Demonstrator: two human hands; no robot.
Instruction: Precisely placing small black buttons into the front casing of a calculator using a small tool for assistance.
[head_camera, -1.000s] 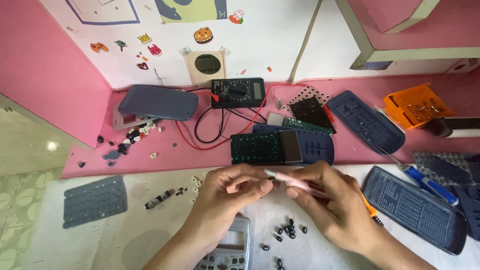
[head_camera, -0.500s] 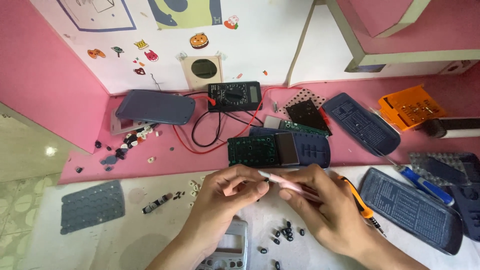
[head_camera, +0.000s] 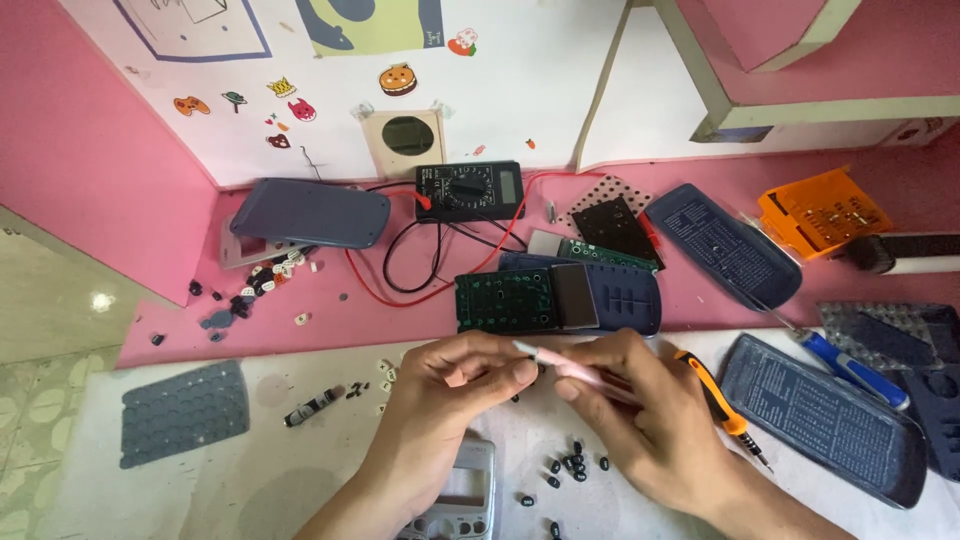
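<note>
Head view: both hands meet near the desk's front edge. Left hand (head_camera: 455, 385) and right hand (head_camera: 640, 415) each pinch the pink tool (head_camera: 570, 365) in their grip. The grey calculator (head_camera: 460, 500) lies open below; loose black keys (head_camera: 570, 465) remain unfitted.

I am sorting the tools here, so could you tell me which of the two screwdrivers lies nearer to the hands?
The orange-handled screwdriver, lying right beside the right hand. The blue-handled one lies farther right, between the two dark calculator shells.

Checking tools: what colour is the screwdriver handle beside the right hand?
Orange and black screwdriver, head view.
</note>
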